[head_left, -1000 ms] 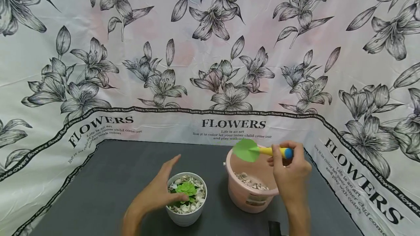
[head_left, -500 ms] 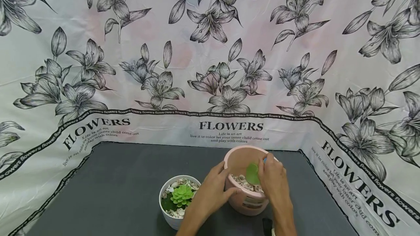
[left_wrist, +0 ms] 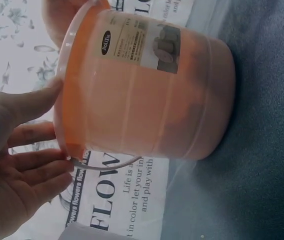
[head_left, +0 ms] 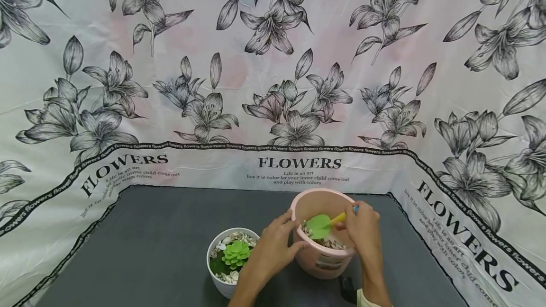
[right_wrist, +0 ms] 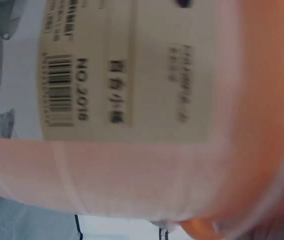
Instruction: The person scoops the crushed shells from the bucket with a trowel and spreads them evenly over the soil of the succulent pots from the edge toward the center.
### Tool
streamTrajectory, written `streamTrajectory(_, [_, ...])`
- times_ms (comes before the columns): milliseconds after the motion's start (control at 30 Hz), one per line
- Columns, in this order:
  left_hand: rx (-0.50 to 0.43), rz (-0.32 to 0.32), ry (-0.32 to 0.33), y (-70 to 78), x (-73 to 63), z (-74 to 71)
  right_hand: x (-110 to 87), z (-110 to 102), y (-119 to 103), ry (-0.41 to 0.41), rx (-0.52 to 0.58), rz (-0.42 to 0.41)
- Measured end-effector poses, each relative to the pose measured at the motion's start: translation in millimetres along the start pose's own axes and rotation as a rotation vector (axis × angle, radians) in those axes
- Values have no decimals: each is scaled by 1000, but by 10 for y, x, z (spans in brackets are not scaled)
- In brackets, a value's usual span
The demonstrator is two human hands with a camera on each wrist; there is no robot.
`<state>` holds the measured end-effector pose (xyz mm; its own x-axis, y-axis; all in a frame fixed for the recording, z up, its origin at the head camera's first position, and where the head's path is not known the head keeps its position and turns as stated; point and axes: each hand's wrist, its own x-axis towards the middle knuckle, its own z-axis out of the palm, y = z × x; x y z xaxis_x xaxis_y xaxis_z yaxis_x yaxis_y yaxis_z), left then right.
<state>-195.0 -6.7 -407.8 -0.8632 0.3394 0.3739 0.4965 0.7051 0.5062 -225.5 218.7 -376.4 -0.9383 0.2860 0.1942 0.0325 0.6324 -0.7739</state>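
A pink plastic bucket (head_left: 324,255) with small pale stones (head_left: 332,243) in its bottom stands right of centre. My left hand (head_left: 275,243) holds its rim at the near left, thumb on the front edge and fingers along the side by the white handle (left_wrist: 126,164). In my right hand (head_left: 364,231) is a toy shovel (head_left: 319,226) with a green blade, yellow shaft and blue end. The blade is inside the bucket, low over the stones. The right wrist view is filled by the bucket's label (right_wrist: 126,75); there the shovel is hidden.
Left of the bucket stands a white pot (head_left: 222,288) with a green succulent (head_left: 236,254) and pale stones, partly covered by my left forearm. A black object (head_left: 347,290) lies by my right wrist. Flower-printed cloth (head_left: 298,108) rises behind the dark grey table (head_left: 149,250).
My left hand has moved from the succulent pot to the bucket's rim. The shovel has come down from above the bucket into it, and its blade has since swung left over the stones.
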Motion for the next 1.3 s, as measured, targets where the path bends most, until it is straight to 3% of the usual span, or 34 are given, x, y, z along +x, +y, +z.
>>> streamTrajectory(367, [18, 20, 23, -16, 7, 16, -66, -220, 70, 80, 218, 130])
streamTrajectory(567, [-51, 16, 20, -68, 4, 25, -81, -312, 127, 117, 402, 190])
streamTrajectory(867, [-150, 18, 17, -157, -7, 12, -127, -478, 98, 130, 497, 217])
streamTrajectory(1133, [-190, 27, 48, -217, -43, -86, -206, -596, -22, 167, 479, 219])
streamTrajectory(1300, [-224, 12, 13, -263, -113, -180, -252, -647, -92, 174, 519, 204])
